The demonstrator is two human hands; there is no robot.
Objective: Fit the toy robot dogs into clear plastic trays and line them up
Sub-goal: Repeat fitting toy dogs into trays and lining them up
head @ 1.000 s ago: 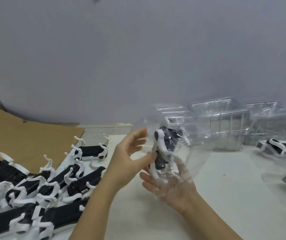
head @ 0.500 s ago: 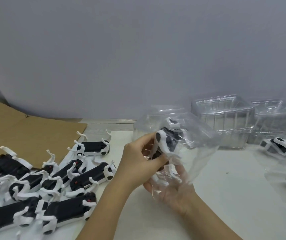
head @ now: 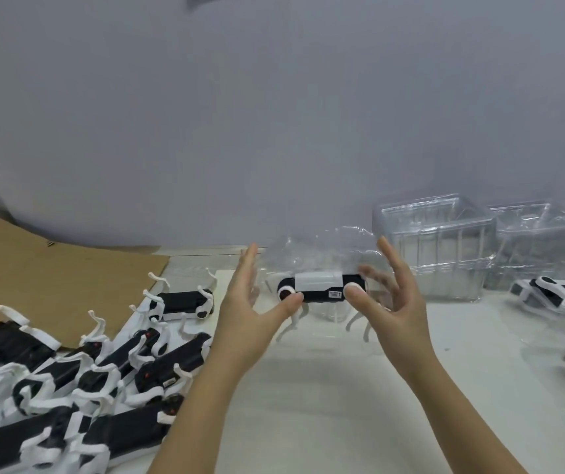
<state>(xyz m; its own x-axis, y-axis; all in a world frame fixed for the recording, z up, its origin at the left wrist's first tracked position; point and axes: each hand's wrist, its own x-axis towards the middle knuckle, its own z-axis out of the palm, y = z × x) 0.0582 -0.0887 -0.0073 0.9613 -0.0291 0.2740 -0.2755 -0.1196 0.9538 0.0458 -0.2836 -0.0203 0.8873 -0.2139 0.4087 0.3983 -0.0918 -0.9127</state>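
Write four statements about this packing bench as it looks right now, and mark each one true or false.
1. The left hand and right hand have a toy robot dog between them, with a thumb at each end. True.
2. The pile of loose dogs lies on the person's right. False: it lies on the left.
3. Stacked empty clear trays stand at the back right, near the wall. True.
4. The cardboard sheet lies under the stacked trays. False: it lies at the far left, behind the pile of dogs.
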